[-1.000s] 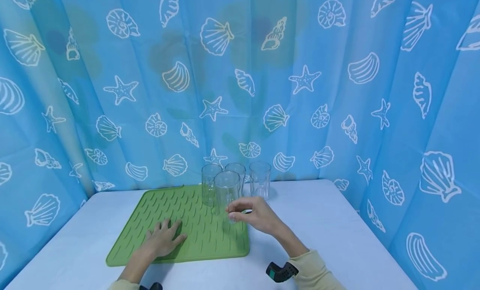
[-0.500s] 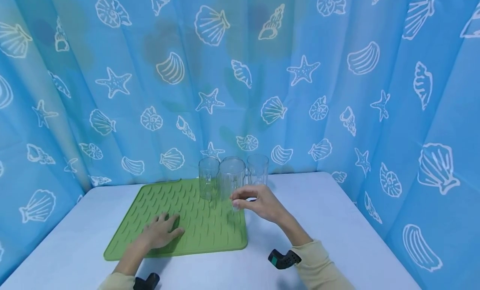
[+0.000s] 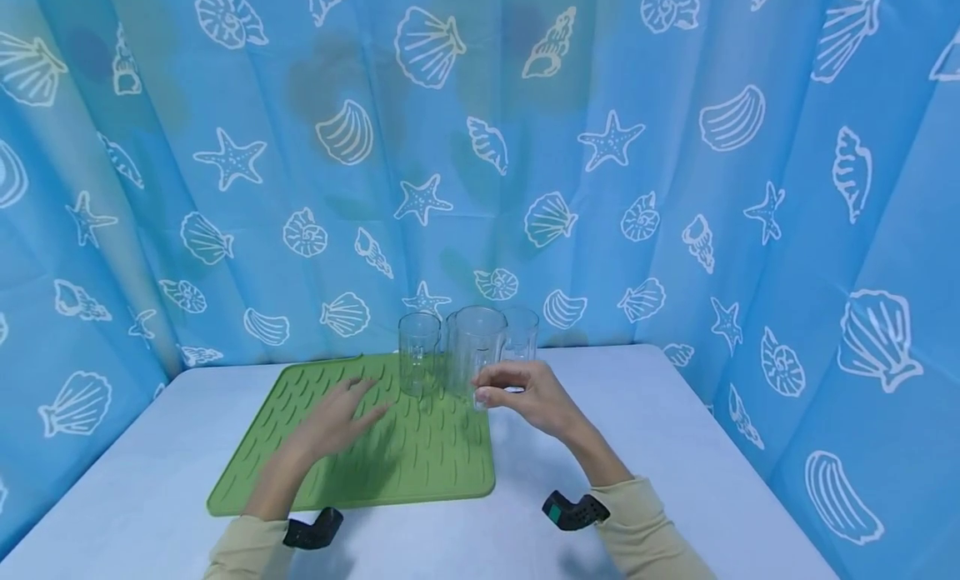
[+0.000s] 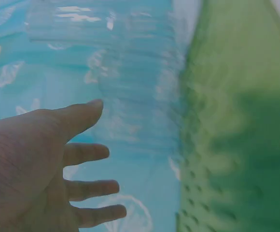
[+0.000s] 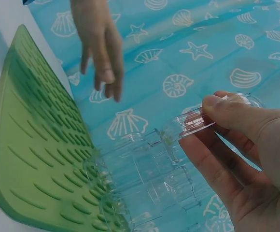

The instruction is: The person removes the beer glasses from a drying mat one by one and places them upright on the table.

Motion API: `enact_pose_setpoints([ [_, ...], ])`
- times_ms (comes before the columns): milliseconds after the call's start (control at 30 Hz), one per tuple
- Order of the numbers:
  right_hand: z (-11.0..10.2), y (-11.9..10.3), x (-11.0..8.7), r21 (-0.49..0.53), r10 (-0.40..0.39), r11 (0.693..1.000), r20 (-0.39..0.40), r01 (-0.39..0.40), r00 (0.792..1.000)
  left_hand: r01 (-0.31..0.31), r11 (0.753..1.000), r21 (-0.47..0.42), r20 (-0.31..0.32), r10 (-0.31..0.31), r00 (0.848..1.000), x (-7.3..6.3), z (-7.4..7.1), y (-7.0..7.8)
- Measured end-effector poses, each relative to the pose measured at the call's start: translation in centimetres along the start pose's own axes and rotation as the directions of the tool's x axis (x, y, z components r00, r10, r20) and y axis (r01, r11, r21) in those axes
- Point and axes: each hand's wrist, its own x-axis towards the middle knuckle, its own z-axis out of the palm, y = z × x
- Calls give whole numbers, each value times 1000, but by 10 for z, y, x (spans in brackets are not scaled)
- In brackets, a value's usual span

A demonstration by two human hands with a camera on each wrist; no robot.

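My right hand (image 3: 528,397) pinches a clear glass mug (image 3: 477,334) by its handle (image 5: 194,121), thumb on one side and fingers on the other. The mug is upright and overlaps the right back part of the green ridged mat (image 3: 405,480) in the head view. Over the mat's left half, my left hand (image 3: 333,417) has its fingers spread and holds nothing. Its fingers (image 4: 89,153) point toward the glassware in the left wrist view. A second clear mug (image 3: 417,347) stands on the mat's back edge, left of the held one.
Behind the held mug, another clear mug (image 3: 527,326) shows at the right, and part of one more (image 3: 452,334) at its left. The white table (image 3: 637,430) extends right of the mat. A blue shell-print curtain (image 3: 480,163) closes off the back and sides.
My right hand has carried the mug right and toward the back. My left hand, earlier resting on the mat, has lifted off it and moved forward.
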Motion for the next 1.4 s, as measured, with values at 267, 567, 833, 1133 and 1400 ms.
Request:
enact_pose_setpoints([
  [267, -1, 1, -1, 37, 38, 999, -10, -38, 999, -36, 995, -88, -56, 31, 998, 15, -3, 28],
  [567, -4, -4, -1, 53, 20, 998, -31, -19, 999, -58, 987, -150, -119, 40, 992, 25, -3, 47],
  [833, -7, -2, -1, 118, -2, 993, -82, 12, 997, -60, 975, -215, -163, 25, 986, 29, -3, 54],
  [1133, -8, -3, 0, 265, 37, 964, -117, -5, 992, -99, 954, -283, -251, 26, 968, 35, -1, 59],
  [1400, -8, -2, 0, 344, 87, 938, -148, -31, 985, -108, 936, -335, -301, 2, 954, 38, 2, 65],
])
